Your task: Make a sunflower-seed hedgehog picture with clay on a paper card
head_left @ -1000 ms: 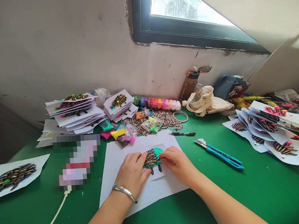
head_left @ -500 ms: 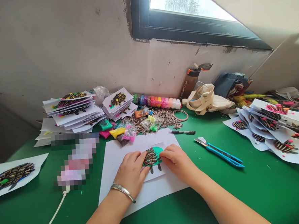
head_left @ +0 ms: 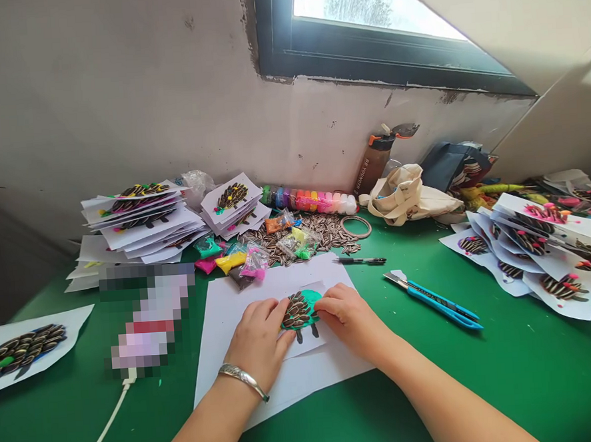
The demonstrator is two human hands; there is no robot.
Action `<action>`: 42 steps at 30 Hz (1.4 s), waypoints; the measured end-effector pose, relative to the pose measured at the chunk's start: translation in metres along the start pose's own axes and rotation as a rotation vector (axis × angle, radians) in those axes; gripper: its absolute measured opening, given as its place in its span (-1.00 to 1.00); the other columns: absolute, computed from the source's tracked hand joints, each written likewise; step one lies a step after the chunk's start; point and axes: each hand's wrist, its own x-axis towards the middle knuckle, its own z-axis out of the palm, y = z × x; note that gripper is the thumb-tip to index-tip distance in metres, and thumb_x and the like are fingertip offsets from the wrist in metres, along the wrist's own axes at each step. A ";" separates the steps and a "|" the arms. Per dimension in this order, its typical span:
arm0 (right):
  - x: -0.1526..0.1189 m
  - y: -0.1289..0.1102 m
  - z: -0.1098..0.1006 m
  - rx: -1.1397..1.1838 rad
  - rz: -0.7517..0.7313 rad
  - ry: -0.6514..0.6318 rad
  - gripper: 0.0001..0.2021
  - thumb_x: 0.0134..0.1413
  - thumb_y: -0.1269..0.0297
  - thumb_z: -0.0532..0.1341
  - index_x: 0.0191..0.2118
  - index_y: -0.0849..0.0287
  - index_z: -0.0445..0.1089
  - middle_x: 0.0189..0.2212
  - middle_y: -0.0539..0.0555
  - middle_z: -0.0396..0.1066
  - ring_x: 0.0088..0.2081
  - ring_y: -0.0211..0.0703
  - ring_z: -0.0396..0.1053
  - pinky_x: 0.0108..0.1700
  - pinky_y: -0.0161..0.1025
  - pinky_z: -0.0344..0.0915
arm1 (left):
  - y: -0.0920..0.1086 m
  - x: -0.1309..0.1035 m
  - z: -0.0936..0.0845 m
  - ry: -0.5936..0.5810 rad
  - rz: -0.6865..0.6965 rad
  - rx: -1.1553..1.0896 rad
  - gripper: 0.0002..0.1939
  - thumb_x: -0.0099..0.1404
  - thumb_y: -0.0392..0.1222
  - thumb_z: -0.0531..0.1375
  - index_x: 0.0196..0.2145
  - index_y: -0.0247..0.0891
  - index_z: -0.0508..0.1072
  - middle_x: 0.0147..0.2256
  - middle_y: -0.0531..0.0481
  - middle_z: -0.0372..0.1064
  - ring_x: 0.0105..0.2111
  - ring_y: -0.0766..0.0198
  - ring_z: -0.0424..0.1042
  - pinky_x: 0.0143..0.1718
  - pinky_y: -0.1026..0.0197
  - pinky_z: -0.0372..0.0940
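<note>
Between my hands lies a small white card (head_left: 310, 345) bearing a round patch of green clay (head_left: 311, 297) with black painted legs below it. Striped sunflower seeds (head_left: 297, 310) are stuck in overlapping rows on the patch's left and lower parts. My left hand (head_left: 259, 336), a silver bangle on its wrist, rests on the card's left side with thumb and index finger apart at the seeds. At the patch's right edge my right hand (head_left: 346, 318) has thumb and fingertips pinched together; whatever they hold is hidden. Larger white paper (head_left: 224, 365) lies underneath.
Behind the paper are loose sunflower seeds (head_left: 331, 229), clay packets (head_left: 232, 258), a tape roll (head_left: 356, 226) and a black pen (head_left: 361, 261). A blue utility knife (head_left: 435, 302) lies to the right. Finished cards are stacked at left (head_left: 145, 223) and right (head_left: 532, 246).
The view has shifted very slightly. Both hands stay in place on the card, and no other thing has visibly moved.
</note>
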 end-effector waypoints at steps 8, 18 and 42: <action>0.001 0.001 0.008 0.022 -0.057 0.003 -0.80 0.16 0.48 0.11 -0.40 0.15 0.42 -0.48 0.04 0.31 -0.35 -0.17 0.19 -0.31 -0.27 0.10 | 0.002 0.000 -0.001 -0.027 -0.003 0.025 -0.55 0.20 -0.27 0.16 0.07 -0.31 0.35 -0.04 -0.17 0.33 -0.02 0.00 0.24 0.02 -0.05 0.22; -0.002 0.000 0.003 -0.024 0.042 0.051 -0.92 0.06 0.45 0.22 -0.34 0.15 0.44 -0.45 0.04 0.36 -0.33 -0.17 0.23 -0.28 -0.26 0.08 | 0.000 -0.001 0.002 0.008 0.000 0.014 -0.55 0.18 -0.27 0.17 0.05 -0.26 0.36 -0.05 -0.15 0.34 -0.02 0.01 0.25 0.02 -0.05 0.23; 0.000 0.002 0.014 0.036 0.091 0.029 -0.85 0.03 0.51 0.17 -0.39 0.14 0.44 -0.48 0.00 0.36 -0.35 -0.20 0.26 -0.28 -0.30 0.08 | 0.002 0.002 0.002 -0.013 -0.018 0.019 -0.54 0.18 -0.28 0.16 0.06 -0.28 0.36 -0.04 -0.16 0.34 -0.01 0.00 0.24 0.03 -0.04 0.22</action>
